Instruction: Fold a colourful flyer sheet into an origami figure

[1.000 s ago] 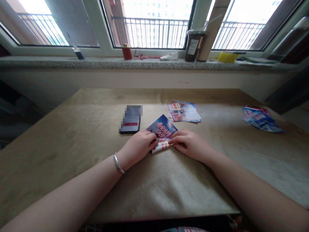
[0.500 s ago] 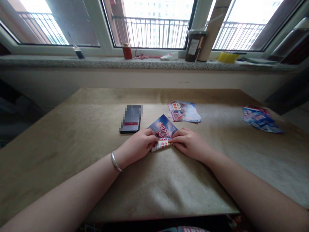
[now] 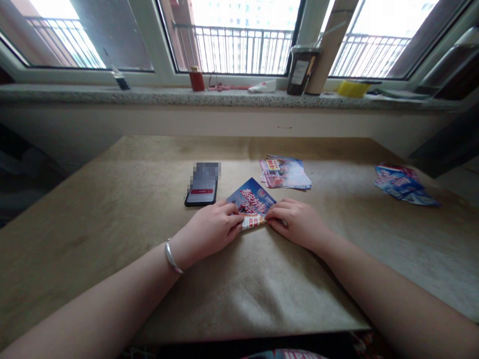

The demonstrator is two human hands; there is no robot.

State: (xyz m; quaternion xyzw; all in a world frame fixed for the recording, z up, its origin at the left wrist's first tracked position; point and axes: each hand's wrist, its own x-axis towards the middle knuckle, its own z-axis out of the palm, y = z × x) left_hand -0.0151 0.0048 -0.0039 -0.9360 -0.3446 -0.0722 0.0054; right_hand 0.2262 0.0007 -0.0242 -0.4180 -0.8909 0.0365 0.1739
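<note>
A blue printed flyer (image 3: 252,196) lies on the table in front of me, one corner pointing away toward the window. Its near edge is folded over into a white and orange strip with red marks. My left hand (image 3: 219,223), with a silver bangle at the wrist, is closed on the left end of that fold. At the right end, my right hand (image 3: 294,218) pinches the fold between thumb and fingers. The fingers hide both side corners of the paper.
A phone (image 3: 201,187) lies left of the flyer. Behind it to the right is a stack of pink and blue flyers (image 3: 290,173); more folded blue papers (image 3: 404,184) lie far right. A jar (image 3: 299,70) and other items stand on the windowsill (image 3: 157,97).
The folded strip at the near edge looks narrower. My left hand has shifted slightly, covering more of the strip's left end, and more of the printed lettering shows. Both hands still hold the flyer.
</note>
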